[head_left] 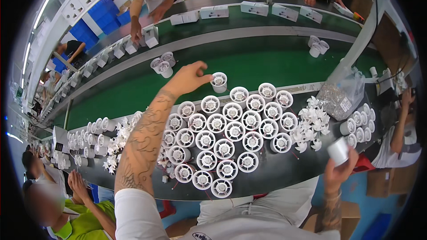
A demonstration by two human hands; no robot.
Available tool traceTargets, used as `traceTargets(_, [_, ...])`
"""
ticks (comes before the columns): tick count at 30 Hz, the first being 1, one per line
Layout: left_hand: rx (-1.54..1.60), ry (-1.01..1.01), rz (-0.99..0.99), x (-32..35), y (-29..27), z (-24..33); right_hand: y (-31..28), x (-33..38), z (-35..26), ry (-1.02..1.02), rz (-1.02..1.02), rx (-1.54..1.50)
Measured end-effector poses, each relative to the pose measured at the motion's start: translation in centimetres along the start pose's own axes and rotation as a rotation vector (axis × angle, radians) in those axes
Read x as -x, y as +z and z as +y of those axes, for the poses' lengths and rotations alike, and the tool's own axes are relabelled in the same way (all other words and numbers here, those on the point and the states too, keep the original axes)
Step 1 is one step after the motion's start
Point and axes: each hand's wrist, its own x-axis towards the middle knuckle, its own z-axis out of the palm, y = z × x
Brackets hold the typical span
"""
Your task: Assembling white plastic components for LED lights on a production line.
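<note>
Our right hand's (340,171) grip is pinching a plain white cup (339,152) at the worktop's (278,169) near edge, close to some loose white bladed pieces (312,124). Our left hand's (190,79) grip is spread, thumb and finger apart, right by a spoked cup (219,82) on the green belt (267,62); honestly hard to tell if they touch. Loads more spoked cups (224,148) sit bunched on the worktop.
</note>
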Motion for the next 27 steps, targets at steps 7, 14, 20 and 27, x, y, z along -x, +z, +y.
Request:
traceTargets(7, [-0.068, 0.03, -0.254, -2.7, 4.1, 3.2, 0.3, 8.9, -1.9, 0.388, -0.117, -0.137])
traceTargets(14, [0.173, -0.187, -0.315, -2.0, 3.9, 2.1, 3.6, 7.0, -2.3, 0.387, -0.022, 0.006])
traceTargets(20, [0.053, -0.019, -0.057, -1.2, 3.9, -0.4, 3.7, 7.6, -2.4, 0.331, -0.023, -0.054])
traceTargets(27, [0.588, -0.003, 0.068, 14.6, -5.4, 11.5, 3.7, 7.8, -1.6, 0.28, 0.009, 0.026])
